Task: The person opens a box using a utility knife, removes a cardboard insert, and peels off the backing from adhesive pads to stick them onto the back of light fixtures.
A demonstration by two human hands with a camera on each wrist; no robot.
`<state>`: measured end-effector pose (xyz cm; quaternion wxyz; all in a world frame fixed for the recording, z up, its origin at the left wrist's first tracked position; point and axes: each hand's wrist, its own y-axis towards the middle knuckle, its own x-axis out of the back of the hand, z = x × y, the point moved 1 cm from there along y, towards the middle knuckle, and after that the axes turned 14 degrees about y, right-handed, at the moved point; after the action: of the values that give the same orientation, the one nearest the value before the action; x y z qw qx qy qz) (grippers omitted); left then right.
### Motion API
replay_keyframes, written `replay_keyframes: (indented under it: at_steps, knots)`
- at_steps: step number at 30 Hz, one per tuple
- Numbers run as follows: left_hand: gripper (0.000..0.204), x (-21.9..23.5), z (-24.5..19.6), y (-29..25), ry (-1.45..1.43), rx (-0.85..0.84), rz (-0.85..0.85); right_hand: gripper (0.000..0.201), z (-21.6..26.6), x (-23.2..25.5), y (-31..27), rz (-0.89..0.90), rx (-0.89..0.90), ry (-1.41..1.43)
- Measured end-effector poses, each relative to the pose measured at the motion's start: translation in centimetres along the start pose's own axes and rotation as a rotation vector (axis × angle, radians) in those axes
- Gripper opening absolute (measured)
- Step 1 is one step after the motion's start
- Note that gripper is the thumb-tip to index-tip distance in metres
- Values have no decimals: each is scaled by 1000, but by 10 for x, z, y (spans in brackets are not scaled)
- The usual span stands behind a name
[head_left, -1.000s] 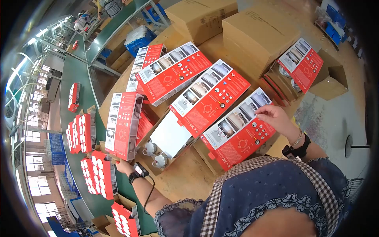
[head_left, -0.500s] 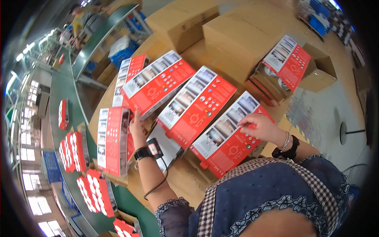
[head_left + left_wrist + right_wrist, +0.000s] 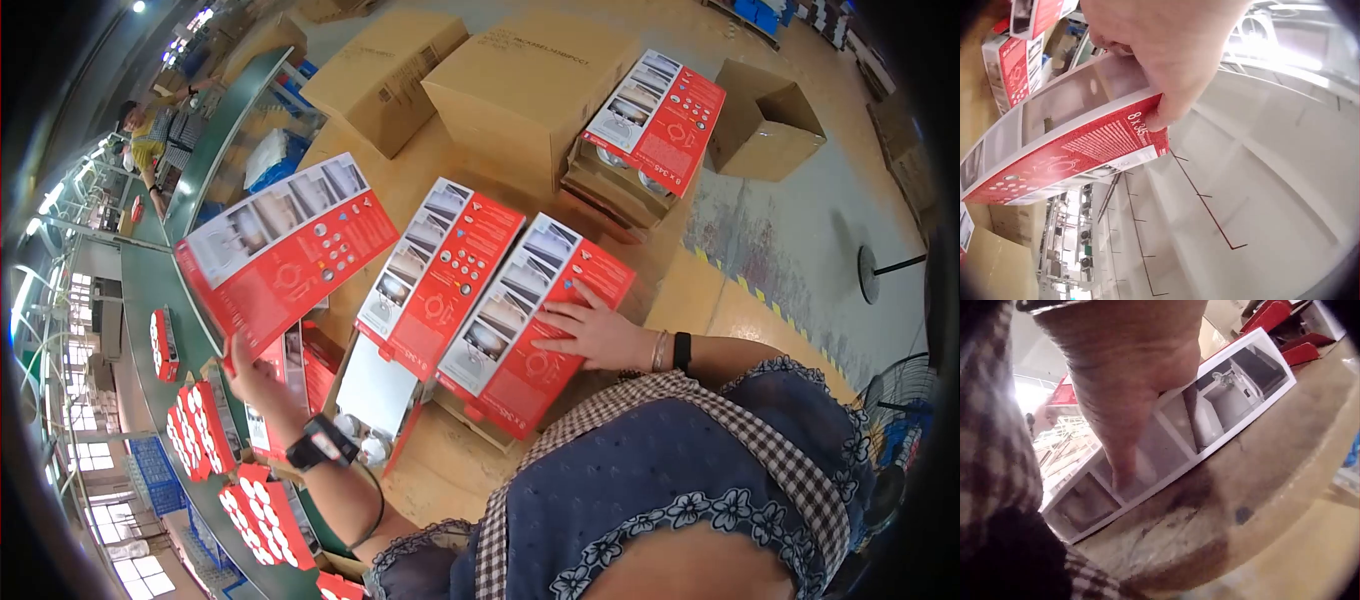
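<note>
My left hand [image 3: 255,375] grips a red-and-white printed cardboard box [image 3: 285,255] at its near-left corner. In the left wrist view the thumb presses on the red face beside the "8 x 345" print, and that box [image 3: 1079,134] is tilted and raised. My right hand [image 3: 600,335] rests with spread fingers on top of a similar box [image 3: 500,345] at the table's near side. The right wrist view shows its thumb [image 3: 1124,469] against that box's printed side. Between the two lies another such box [image 3: 425,285], on an open box holding a white panel [image 3: 375,385].
Large brown cartons [image 3: 540,85] stand at the back of the wooden table. One more red box [image 3: 655,120] lies on an open carton at the right. A green conveyor [image 3: 140,290] with several red packs runs along the left. An open carton [image 3: 765,120] sits beyond.
My left hand moved from the left box to the back box and lifted it leftward. My right hand flattened onto the near box. The head view shifted.
</note>
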<state>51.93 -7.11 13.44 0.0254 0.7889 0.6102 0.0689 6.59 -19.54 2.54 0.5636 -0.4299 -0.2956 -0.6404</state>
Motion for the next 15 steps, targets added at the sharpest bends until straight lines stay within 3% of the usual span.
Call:
replay_keyframes:
  at_steps: [3,4,6,10,12,14,15]
  knots:
    - [22,80,-8,-27,-19,-23,3,95,-14,-9,3,-64,-9,-21]
    - [25,107,-10,-45,-85,-31,74,95,-20,-12,4,-57,3,-17]
    - [37,159,6,-76,-128,46,-86,94,-34,-23,6,-160,-4,-16]
    - [51,184,4,-176,-209,-38,-115,93,-61,-24,23,-157,-9,-76]
    - [62,200,21,-183,-122,-6,293,82,-66,3,45,-90,-9,-56]
    - [71,174,14,-212,52,52,331,69,-78,29,51,88,-138,586]
    - [74,159,17,-223,69,11,416,68,-73,33,46,-28,-203,1107]
